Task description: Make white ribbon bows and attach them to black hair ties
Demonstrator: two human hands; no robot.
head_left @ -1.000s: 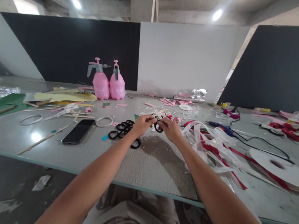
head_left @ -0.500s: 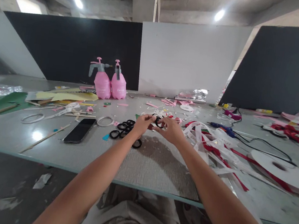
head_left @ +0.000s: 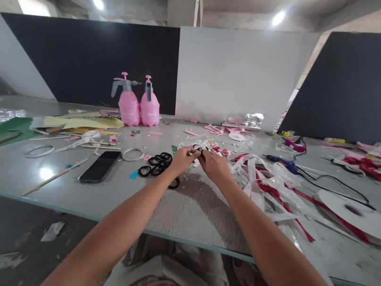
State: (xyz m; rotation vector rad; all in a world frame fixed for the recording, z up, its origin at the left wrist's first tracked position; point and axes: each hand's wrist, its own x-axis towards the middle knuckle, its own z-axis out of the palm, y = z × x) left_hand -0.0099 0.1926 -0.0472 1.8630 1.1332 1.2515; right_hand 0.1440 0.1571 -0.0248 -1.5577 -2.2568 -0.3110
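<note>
My left hand [head_left: 183,160] and my right hand [head_left: 215,165] meet above the middle of the table, fingertips pinched together on a small black hair tie [head_left: 200,151]. Fingers cover most of it. Just left of my left hand lies a pile of black hair ties [head_left: 159,163], one of them partly behind my left wrist. Beyond my fingertips sits a small heap of white and red ribbon scraps [head_left: 208,144]. Tangled white and red ribbon [head_left: 255,176] spreads to the right of my right hand.
A phone [head_left: 100,166] and a white ring [head_left: 133,154] lie at left. Pink spray bottles [head_left: 129,107] stand by the back board. On the right are a blue glue gun [head_left: 282,164] with a black cord, a ribbon spool [head_left: 358,216] and red-white bows [head_left: 380,169].
My right hand has turned and its fingers have closed in toward the left fingertips. The black hair tie shows less between them. The view has shifted slightly.
</note>
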